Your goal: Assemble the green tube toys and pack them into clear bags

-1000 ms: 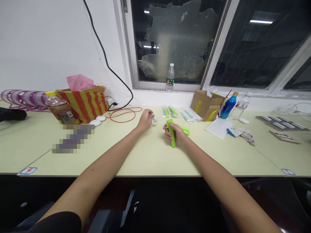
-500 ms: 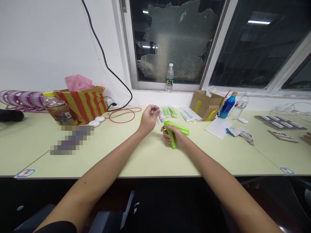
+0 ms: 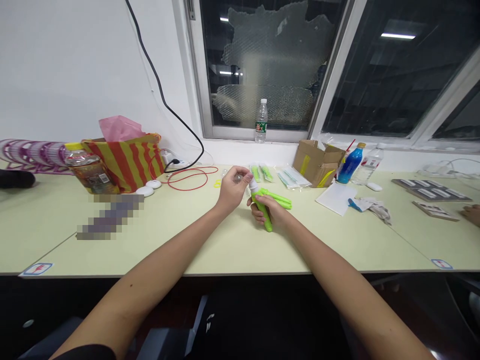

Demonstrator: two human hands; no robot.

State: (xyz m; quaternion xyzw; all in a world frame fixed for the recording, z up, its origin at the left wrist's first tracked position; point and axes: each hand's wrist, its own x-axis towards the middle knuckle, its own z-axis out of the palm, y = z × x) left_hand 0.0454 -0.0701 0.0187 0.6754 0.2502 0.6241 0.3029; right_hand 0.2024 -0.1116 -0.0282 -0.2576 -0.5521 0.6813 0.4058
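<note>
My right hand [image 3: 273, 212] grips a bright green tube-shaped holder [image 3: 264, 217], tilted, resting on the pale yellow-green table [image 3: 232, 245]. More green pieces [image 3: 280, 199] lie just behind that hand. My left hand [image 3: 233, 188] pinches a small white cylindrical piece [image 3: 252, 186] and holds it at the top mouth of the green holder. Whether the white piece sits inside the mouth is hard to tell.
Clear packets with green items [image 3: 262, 173] lie behind my hands. An open cardboard box [image 3: 317, 162], a blue bottle [image 3: 352, 162], paper [image 3: 336, 198] and a rag [image 3: 375, 207] are to the right. A striped bag [image 3: 125, 160], a drink bottle [image 3: 88, 170] and a red cable [image 3: 189, 178] are left. Another person's fingers [image 3: 470, 214] show far right.
My left hand carried the small white piece from the table's back towards the right, up to the top of the green holder. My right hand stayed put with the holder.
</note>
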